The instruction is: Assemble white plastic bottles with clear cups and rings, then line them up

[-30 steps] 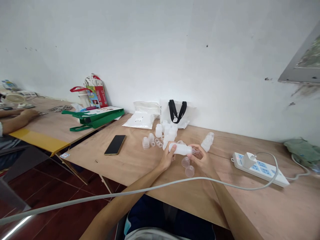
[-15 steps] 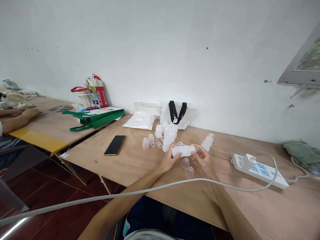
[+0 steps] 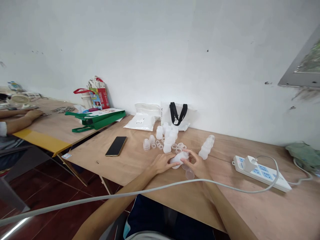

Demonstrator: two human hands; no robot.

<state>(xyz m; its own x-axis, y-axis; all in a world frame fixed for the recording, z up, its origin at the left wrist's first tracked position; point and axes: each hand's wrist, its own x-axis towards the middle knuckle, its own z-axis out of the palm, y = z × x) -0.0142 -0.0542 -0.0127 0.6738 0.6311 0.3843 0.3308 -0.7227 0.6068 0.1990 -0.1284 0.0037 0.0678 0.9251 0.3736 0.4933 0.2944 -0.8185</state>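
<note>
My left hand (image 3: 161, 163) and my right hand (image 3: 197, 165) are both closed around a white plastic bottle (image 3: 179, 157), held low over the wooden table (image 3: 140, 166). The left hand grips its body, the right hand pinches its neck end. A clear cap (image 3: 190, 173) lies on the table just under my right hand. Behind them stand several more white bottles (image 3: 168, 133), small clear caps (image 3: 146, 144) and rings (image 3: 178, 146). Two assembled bottles (image 3: 207, 146) stand to the right.
A black phone (image 3: 116, 146) lies to the left. A white power strip (image 3: 261, 169) with a plug and a grey cable (image 3: 150, 190) is at the right. White bags (image 3: 172, 113), a green bag (image 3: 100, 118) and another person's arm (image 3: 20, 119) are at the far left table.
Both hands have lowered the bottle toward the table and nearer to me. The bottle has turned from lying sideways to a more tilted position. The view shifted slightly.
</note>
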